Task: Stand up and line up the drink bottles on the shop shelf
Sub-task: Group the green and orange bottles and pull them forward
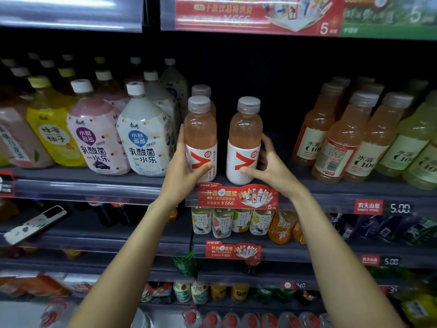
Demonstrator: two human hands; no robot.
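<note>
- The left hand (186, 162) grips one pink drink bottle (201, 138), the right hand (264, 166) grips its twin (244, 140), both upright at the shelf (94, 185) front
- Best slid level together (red labels facing out), closing the gap between them

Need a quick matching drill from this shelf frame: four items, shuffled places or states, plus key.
Items:
1. left hand
2. right hand
3. squat white-label bottle with a blue badge
4. red promo tag on the shelf edge

Places or states:
A. hanging below the two pink bottles
B. grip on the right-side pink drink bottle with a red tick label
C. standing just left of the held bottles
D. grip on the left-side pink drink bottle with a red tick label

Pairs: 1-D, 2-B, 3-C, 4-A
</note>
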